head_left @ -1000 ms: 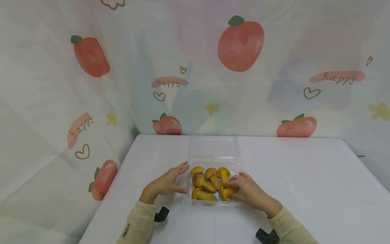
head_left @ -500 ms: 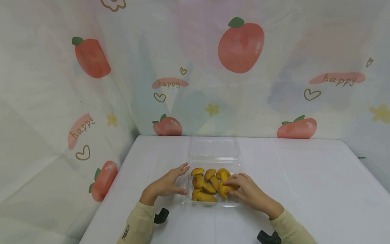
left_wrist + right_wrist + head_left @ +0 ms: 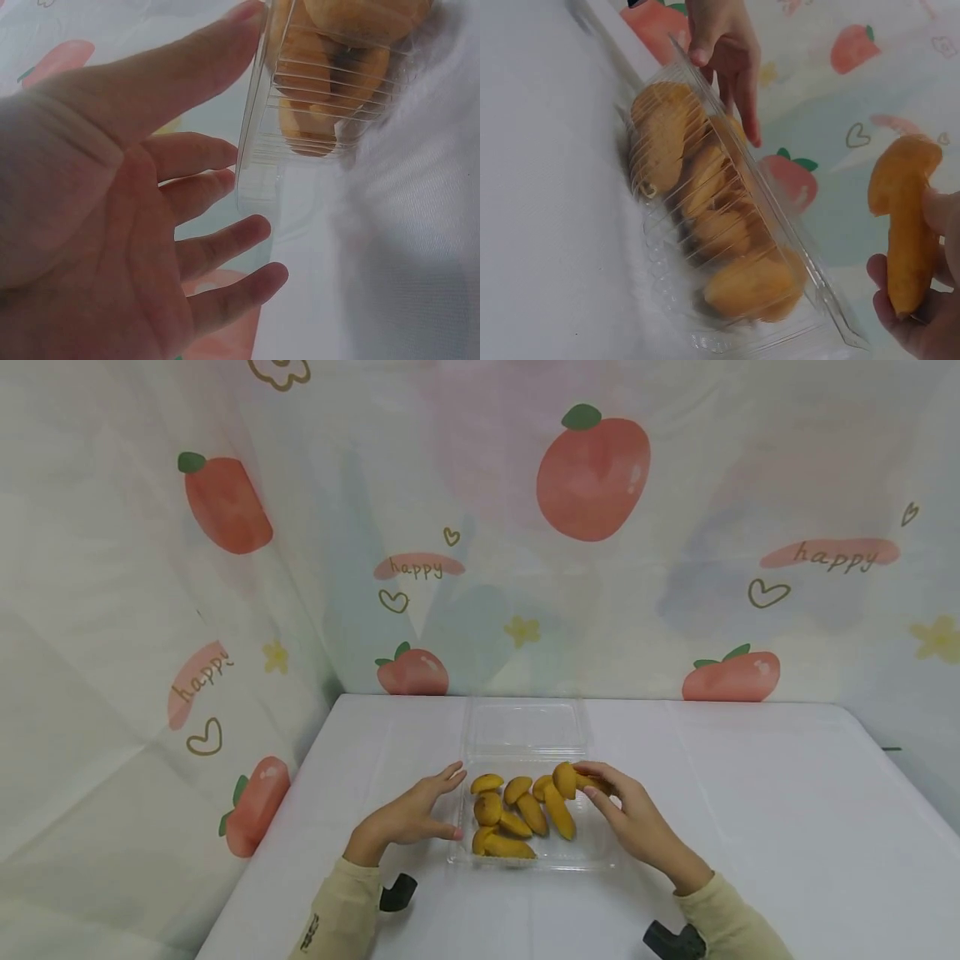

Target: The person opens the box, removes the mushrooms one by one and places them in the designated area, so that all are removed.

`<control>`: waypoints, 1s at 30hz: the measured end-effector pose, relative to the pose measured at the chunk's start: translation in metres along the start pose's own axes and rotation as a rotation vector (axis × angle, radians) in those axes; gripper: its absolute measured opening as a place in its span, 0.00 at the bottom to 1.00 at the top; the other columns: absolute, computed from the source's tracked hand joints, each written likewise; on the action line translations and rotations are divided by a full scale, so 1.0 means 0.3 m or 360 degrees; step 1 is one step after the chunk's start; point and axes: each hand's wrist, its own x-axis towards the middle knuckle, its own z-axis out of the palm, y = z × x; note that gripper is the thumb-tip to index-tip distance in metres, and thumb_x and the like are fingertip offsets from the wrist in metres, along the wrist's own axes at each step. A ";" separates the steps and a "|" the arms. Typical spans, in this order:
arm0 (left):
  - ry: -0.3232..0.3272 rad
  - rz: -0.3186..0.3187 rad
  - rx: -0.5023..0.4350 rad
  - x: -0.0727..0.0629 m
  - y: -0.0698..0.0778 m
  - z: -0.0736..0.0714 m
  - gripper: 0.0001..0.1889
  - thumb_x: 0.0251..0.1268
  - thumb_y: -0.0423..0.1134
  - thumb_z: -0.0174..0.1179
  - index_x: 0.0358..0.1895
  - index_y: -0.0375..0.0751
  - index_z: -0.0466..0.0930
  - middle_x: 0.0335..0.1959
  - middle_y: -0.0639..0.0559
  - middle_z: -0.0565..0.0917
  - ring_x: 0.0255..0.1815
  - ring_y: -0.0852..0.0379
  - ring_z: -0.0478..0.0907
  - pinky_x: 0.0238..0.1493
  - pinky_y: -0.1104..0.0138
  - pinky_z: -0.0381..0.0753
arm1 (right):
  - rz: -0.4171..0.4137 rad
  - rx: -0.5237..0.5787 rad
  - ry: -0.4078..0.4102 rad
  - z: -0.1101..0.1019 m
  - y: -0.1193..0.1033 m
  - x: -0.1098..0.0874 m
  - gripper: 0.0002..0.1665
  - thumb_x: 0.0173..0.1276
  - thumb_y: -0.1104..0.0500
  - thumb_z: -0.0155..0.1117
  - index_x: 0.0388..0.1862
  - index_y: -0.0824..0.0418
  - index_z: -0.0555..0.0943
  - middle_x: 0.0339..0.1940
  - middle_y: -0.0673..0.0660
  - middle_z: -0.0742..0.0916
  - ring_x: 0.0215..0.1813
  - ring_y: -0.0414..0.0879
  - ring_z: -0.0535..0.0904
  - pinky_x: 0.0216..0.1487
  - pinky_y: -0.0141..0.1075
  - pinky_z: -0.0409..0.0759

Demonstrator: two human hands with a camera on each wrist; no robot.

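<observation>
A yellow mushroom [image 3: 906, 217] is pinched between the thumb and fingers of my right hand [image 3: 637, 817], raised over the right side of a clear plastic box [image 3: 600, 852]. Its cap points left in the head view, and its stem runs back toward my palm. Several more yellow mushrooms [image 3: 531, 810] lie inside the box, most of them in its left and middle parts. My left hand [image 3: 411, 808] is at the box's left side with fingers spread straight. In the left wrist view, the thumb [image 3: 232, 41] and index fingertip rest right at the box rim [image 3: 251, 127].
The box's clear lid [image 3: 525, 727] is folded back, flat toward the rear of the white-covered table [image 3: 720, 793]. A fruit-printed cloth [image 3: 480, 610] hangs behind and at the left. Black pieces, one [image 3: 397, 892] at each wrist, sit below the forearms.
My right hand has lifted a mushroom from the box's front right corner and moved it up and slightly right. The left hand has stayed at the left rim.
</observation>
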 end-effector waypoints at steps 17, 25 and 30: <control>-0.0018 0.0048 0.0022 -0.002 0.000 -0.003 0.47 0.62 0.38 0.71 0.79 0.29 0.53 0.83 0.35 0.49 0.83 0.33 0.49 0.79 0.38 0.53 | -0.0019 0.0331 0.0083 -0.064 0.014 0.011 0.26 0.83 0.69 0.38 0.77 0.65 0.61 0.44 0.63 0.80 0.29 0.48 0.83 0.26 0.35 0.86; -0.0025 0.0034 0.0007 -0.001 0.000 -0.001 0.47 0.62 0.39 0.71 0.79 0.30 0.53 0.84 0.36 0.49 0.83 0.34 0.48 0.79 0.39 0.53 | 0.0032 0.0343 0.0022 -0.116 0.032 0.011 0.36 0.77 0.74 0.46 0.81 0.63 0.52 0.60 0.70 0.73 0.37 0.43 0.86 0.40 0.29 0.88; -0.0020 0.0010 -0.0004 -0.002 -0.001 -0.003 0.47 0.62 0.39 0.72 0.79 0.31 0.53 0.84 0.38 0.49 0.83 0.35 0.48 0.80 0.39 0.52 | 0.0056 0.0292 0.0030 -0.154 0.047 0.010 0.39 0.76 0.73 0.51 0.82 0.62 0.51 0.61 0.69 0.71 0.39 0.35 0.86 0.44 0.24 0.85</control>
